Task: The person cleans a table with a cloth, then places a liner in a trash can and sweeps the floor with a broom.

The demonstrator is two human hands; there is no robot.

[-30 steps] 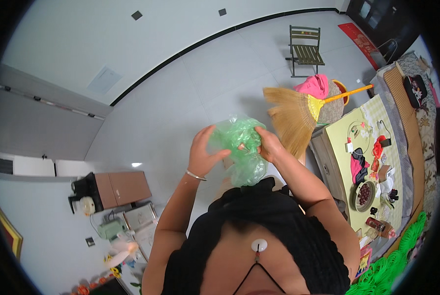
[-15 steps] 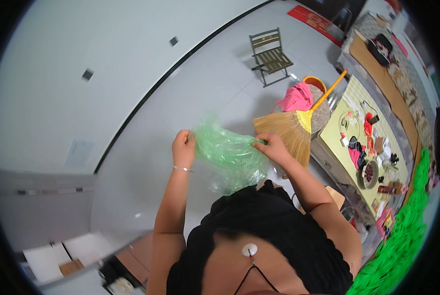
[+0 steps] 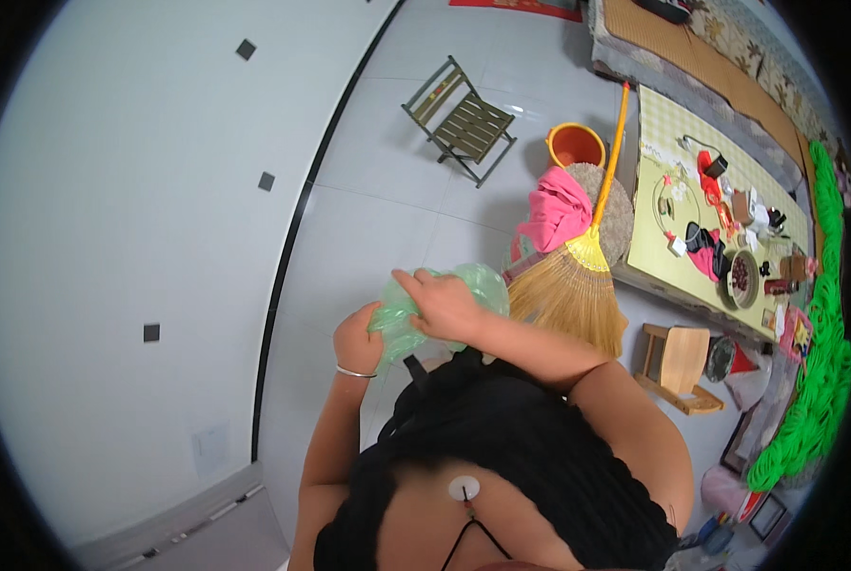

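Head view. Green translucent plastic bag, one, crumpled: held up in front of the wearer's black garment, between the two hands and partly covered by them. Left hand: fingers curled and closed on the bag's left edge; a silver-coloured bracelet is worn at the wrist. Right hand: laid across the bag from the right, its fingers pointed toward the left hand, green plastic seen between thumb and forefinger; whether the bag is clamped there cannot be told.

Floor items: a straw broom with yellow handle, its bristles fanned just beside the bag, its handle lying over a round, textured grey-beige object; a pink cloth, bunched, beside the handle; an orange bucket; a dark slatted folding chair, standing open; a small wooden chair near the table.

Table, covered in pale yellow-green: a bowl of small dark red round items is set near the edge, with a black and pink cloth beside it. Bright green cord, a long heap, is seen beyond.
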